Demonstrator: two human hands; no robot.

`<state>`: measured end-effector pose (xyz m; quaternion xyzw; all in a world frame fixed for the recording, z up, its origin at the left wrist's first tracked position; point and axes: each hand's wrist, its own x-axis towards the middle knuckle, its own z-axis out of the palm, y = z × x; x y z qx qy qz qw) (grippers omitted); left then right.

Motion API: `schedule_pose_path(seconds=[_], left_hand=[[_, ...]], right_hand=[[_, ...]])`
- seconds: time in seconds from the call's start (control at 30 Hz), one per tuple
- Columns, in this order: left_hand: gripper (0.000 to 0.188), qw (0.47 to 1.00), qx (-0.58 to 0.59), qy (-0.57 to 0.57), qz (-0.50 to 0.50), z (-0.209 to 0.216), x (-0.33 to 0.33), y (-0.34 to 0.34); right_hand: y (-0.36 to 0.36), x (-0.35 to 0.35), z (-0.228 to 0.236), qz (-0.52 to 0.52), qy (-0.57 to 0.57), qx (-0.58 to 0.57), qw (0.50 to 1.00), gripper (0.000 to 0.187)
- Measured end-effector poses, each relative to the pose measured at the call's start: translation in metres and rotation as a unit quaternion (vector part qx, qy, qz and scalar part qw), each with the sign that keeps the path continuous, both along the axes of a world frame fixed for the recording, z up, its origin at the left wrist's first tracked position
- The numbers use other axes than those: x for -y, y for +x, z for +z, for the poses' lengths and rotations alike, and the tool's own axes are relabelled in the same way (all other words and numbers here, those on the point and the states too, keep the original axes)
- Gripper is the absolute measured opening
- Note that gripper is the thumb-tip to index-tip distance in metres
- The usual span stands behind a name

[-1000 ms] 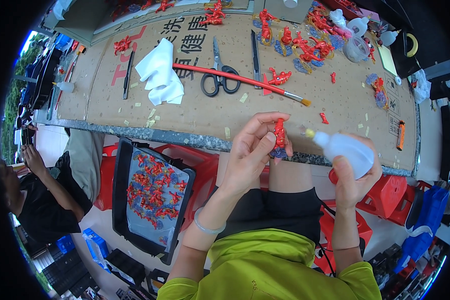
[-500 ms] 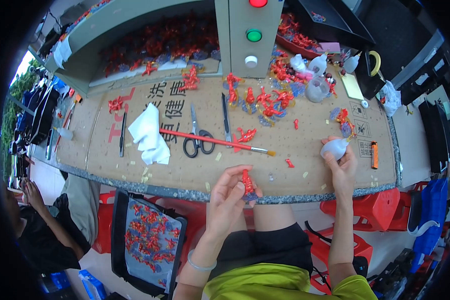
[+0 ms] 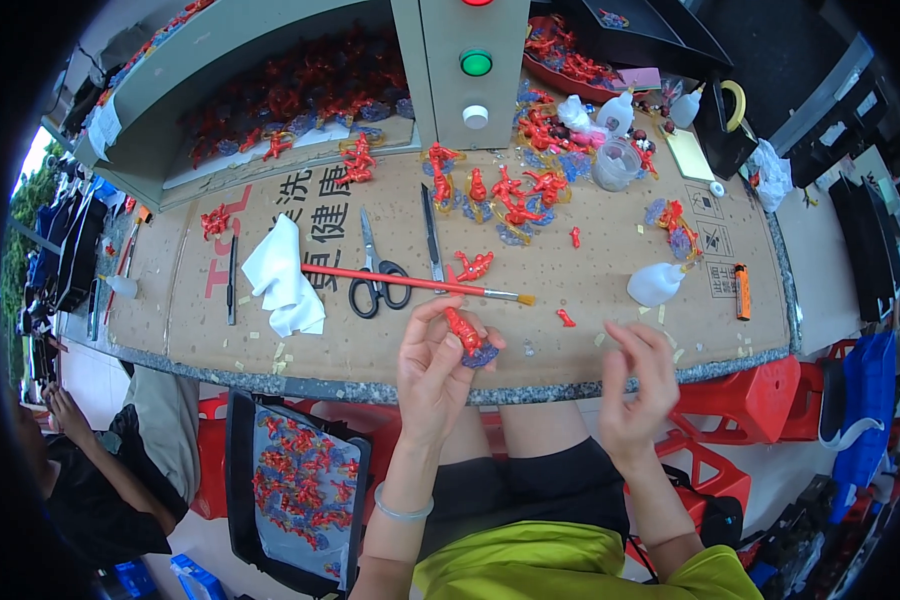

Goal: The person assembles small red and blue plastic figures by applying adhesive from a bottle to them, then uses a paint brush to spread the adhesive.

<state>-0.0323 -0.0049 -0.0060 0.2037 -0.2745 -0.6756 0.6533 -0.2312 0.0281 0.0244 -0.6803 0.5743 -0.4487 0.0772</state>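
Red figurine, pinched between thumb and fingers of left grip, with purple base lowermost; well apart from right grip, loosely spread short of white bottle. Probably light, stiff, slick, perhaps brittle; best held around body.

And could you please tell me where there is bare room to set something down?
Mostly bare cardboard lies between the scissors and the table's front edge, and, beside a small red piece, between the clustered red figures and the nearest white bottle. The back right is crowded, around the clear cup.
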Motion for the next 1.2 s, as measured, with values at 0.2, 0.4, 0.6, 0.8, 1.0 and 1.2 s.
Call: schedule_pose_path(seconds=[0.2,0.4,0.6,0.8,1.0,1.2], left_hand=[[0.035,1.0,0.009,0.009,-0.007,0.0,-0.002,-0.003],[0.033,0.999,0.041,0.009,-0.011,0.001,-0.01,-0.001],[0.032,0.993,0.11,0.03,0.001,0.007,-0.011,-0.003],[0.03,0.988,0.153,-0.004,0.001,0.008,-0.006,-0.007],[0.029,0.982,0.188,-0.01,-0.021,0.009,-0.008,-0.006],[0.029,0.979,0.199,0.005,-0.04,0.012,-0.008,-0.005]], right_hand=[[0.025,0.035,-0.007,-0.046,0.045,-0.044,0.997,0.021],[0.021,0.04,-0.016,-0.028,-0.031,-0.098,0.994,0.016],[0.029,0.031,0.0,0.024,0.162,0.248,0.955,0.014],[0.035,0.033,0.007,0.141,0.195,0.388,0.89,0.019],[0.031,0.025,-0.002,0.141,0.2,0.385,0.89,0.017],[0.031,0.026,-0.001,0.178,0.146,0.322,0.918,0.018]])
